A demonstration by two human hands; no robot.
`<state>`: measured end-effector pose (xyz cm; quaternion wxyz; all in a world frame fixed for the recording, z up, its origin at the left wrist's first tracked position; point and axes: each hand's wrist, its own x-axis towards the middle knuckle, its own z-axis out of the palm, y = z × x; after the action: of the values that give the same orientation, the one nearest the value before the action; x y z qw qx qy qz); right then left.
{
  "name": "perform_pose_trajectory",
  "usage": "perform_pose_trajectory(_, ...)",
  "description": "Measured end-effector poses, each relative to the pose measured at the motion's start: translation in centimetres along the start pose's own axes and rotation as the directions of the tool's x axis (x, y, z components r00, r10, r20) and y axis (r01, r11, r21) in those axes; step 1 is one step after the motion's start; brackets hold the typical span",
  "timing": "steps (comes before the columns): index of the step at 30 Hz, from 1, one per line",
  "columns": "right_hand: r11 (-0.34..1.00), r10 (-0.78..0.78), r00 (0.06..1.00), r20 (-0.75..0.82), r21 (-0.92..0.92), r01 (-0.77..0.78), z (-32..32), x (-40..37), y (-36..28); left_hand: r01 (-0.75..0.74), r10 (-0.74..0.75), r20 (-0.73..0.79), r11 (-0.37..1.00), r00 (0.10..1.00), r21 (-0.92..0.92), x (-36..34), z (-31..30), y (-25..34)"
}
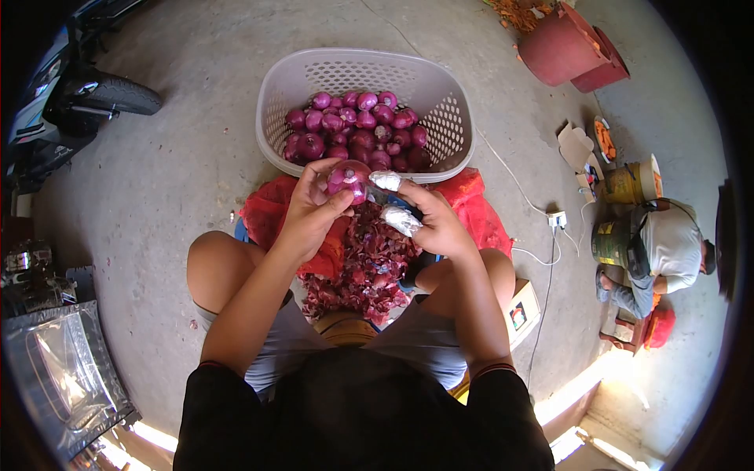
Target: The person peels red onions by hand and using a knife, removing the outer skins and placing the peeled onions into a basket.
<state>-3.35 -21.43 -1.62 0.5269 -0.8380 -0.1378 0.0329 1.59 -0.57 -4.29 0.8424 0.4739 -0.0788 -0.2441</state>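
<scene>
My left hand (308,216) is closed round a red onion (348,179), with the root end facing up and the thumb along its lower side. My right hand (444,224) is just to the right, its thumb and index finger wrapped in white, silvery tape. These two fingers are apart, the index tip close to the onion's right side. Below both hands lies a heap of dark red onion skins (365,259) between my legs. Beyond them, a grey plastic basket (369,55) holds many red onions (361,125).
Red mesh sacking (483,216) lies on both sides of the skins. A motorcycle wheel (122,92) stands left. On the right are red buckets (561,47), a power strip (556,219) with cables, a cardboard box (525,314), and a seated person (667,243) beside buckets.
</scene>
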Motion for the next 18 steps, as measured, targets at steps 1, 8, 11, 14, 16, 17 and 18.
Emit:
perform_pose_trajectory(1, 0.999, 0.047, 0.999, 0.023, 0.012, -0.047, -0.16, -0.01, -0.38, -0.011, 0.011, -0.005, 1.0, 1.0, 0.0, 0.03, -0.01, 0.04)
perform_pose_trajectory(8, 0.997, 0.029, 0.999, 0.026, -0.069, -0.027, 0.04, -0.1, 0.13, -0.042, 0.042, -0.018, 0.999, 0.999, 0.016, 0.0, -0.04, 0.15)
perform_pose_trajectory(11, 0.997, 0.042, 0.999, 0.027, -0.071, -0.04, 0.1, -0.2, 0.32, -0.053, 0.054, -0.023, 0.998, 0.998, 0.04, 0.02, -0.01, 0.21)
perform_pose_trajectory(14, 0.997, 0.052, 0.998, 0.033, -0.062, -0.05, 0.06, -0.09, 0.13, -0.062, 0.062, -0.016, 0.997, 0.998, 0.036, 0.04, 0.05, 0.26)
perform_pose_trajectory(16, 0.998, 0.054, 0.998, 0.036, -0.037, -0.053, 0.03, 0.05, -0.21, -0.067, 0.068, -0.022, 0.997, 0.997, 0.032, 0.02, 0.06, 0.22)
perform_pose_trajectory(17, 0.998, 0.047, 0.998, 0.029, -0.04, -0.046, 0.09, 0.05, -0.08, -0.07, 0.071, -0.024, 0.997, 0.997, 0.03, 0.01, 0.07, 0.19)
perform_pose_trajectory(18, 0.998, 0.04, 0.999, 0.023, -0.043, -0.039, 0.2, 0.04, 0.18, -0.072, 0.072, -0.024, 0.997, 0.997, 0.029, 0.01, 0.03, 0.15)
